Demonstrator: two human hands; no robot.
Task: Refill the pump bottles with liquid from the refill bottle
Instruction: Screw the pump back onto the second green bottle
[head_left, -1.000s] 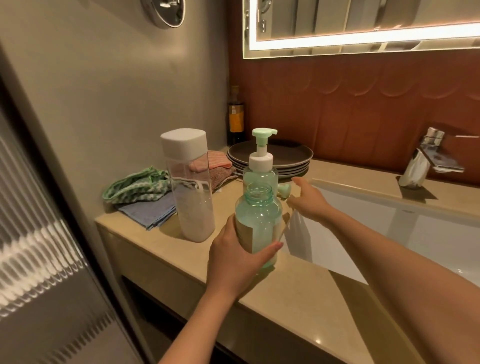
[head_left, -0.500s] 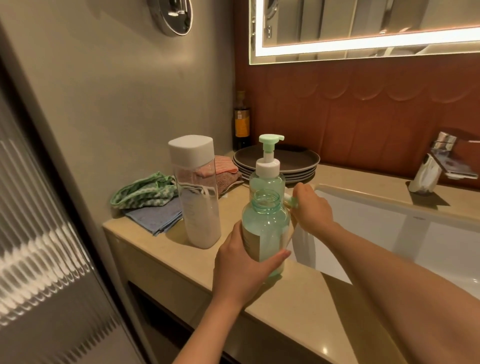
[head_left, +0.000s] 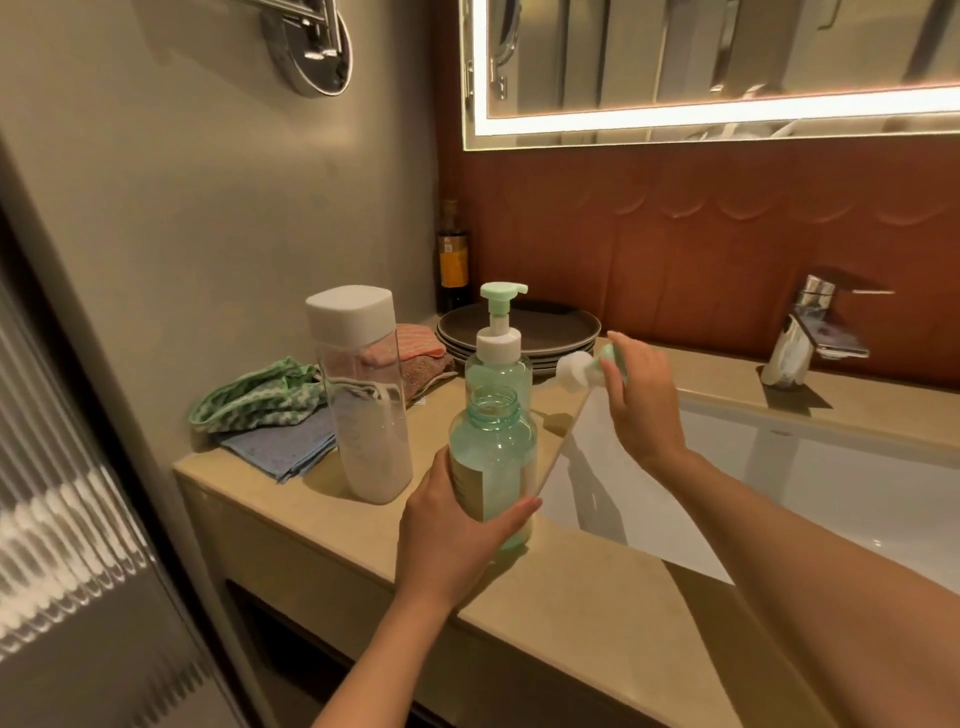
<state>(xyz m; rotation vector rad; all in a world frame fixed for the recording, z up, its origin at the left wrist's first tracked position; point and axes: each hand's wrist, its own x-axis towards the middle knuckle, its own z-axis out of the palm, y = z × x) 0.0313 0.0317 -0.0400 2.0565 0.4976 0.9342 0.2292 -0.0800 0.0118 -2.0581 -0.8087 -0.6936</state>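
My left hand grips an uncapped green pump bottle standing on the beige counter, its neck open and green liquid inside. My right hand holds that bottle's removed pump head, white collar pointing left, in the air above the counter edge by the sink. A second green pump bottle with its pump on stands just behind the open one. The tall clear refill bottle with a white square cap stands to the left, white liquid in its lower half.
Folded cloths lie at the counter's left end, a stack of dark plates and a dark glass bottle sit at the back corner. A white sink with a chrome tap lies to the right. A lit mirror hangs above.
My right hand has lifted the pump head off the counter and raised it up and to the right. My left hand keeps its hold on the open bottle.
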